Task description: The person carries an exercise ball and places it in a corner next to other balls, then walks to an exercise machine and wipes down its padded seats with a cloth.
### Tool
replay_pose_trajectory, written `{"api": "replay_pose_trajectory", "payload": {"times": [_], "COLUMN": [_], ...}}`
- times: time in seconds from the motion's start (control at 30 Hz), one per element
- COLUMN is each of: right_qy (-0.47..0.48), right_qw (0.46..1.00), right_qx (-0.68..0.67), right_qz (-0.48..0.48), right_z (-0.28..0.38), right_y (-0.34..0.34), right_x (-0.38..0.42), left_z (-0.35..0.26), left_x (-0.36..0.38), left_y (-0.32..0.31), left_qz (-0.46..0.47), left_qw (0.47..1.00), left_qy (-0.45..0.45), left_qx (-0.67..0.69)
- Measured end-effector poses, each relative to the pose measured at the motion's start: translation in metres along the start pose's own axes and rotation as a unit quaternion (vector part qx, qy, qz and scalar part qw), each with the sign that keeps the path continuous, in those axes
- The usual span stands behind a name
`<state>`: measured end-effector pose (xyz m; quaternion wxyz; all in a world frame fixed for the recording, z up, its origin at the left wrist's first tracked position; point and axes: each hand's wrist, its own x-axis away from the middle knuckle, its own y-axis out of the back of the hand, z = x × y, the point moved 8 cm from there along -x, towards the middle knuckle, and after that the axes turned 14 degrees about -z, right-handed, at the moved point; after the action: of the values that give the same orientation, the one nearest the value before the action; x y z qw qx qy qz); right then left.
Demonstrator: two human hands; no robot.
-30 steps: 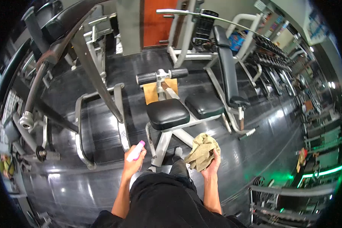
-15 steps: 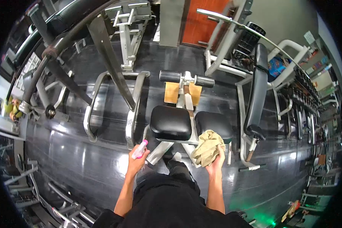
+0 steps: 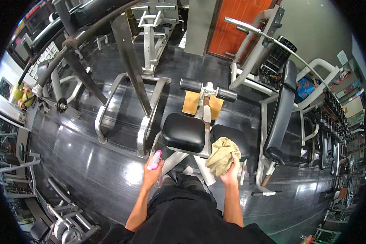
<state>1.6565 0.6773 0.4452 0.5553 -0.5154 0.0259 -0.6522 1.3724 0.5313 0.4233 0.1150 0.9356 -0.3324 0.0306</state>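
My left hand (image 3: 152, 174) is closed round a spray bottle (image 3: 154, 160) with a white and pink trigger head; its clear body partly shows below the fingers. A crumpled khaki cloth (image 3: 223, 157) is bunched in my right hand (image 3: 231, 174), whose fingers wrap its right side. The cloth overlaps the near part of the right black seat pad (image 3: 231, 138) in this view. Left of that pad sits a second, wider black pad (image 3: 184, 131) on the same machine. Beyond both pads are foam rollers (image 3: 191, 84) and tan wooden plates (image 3: 190, 102).
To the left, a metal frame (image 3: 143, 130) with curved legs rises from the dark, shiny floor (image 3: 75, 150). An upright padded bench (image 3: 281, 107) stands at the right, with a dumbbell rack (image 3: 333, 112) beyond. A reddish door (image 3: 236, 24) is at the back.
The view has shifted a little, so the machines sit slightly further right and lower. Both hands keep their holds on the spray bottle and the cloth.
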Motion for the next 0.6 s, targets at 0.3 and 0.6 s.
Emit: {"api": "replay_pose_trajectory", "payload": {"times": [0.3,0.6], "right_qy": [0.034,0.007], "right_qw": [0.999,0.999], "right_qx": [0.035,-0.017], "right_qz": [0.021,-0.05], "right_z": [-0.094,-0.139], "right_y": [-0.014,-0.015], "right_x": [-0.003,0.001], "left_z": [-0.068,-0.07], "left_x": [0.017,0.053], "left_y": [-0.017,-0.021], "left_qz": [0.073,0.018], "left_qw": [0.964,0.941], "left_qy": [0.042,-0.005], "left_qx": [0.253,0.339]}}
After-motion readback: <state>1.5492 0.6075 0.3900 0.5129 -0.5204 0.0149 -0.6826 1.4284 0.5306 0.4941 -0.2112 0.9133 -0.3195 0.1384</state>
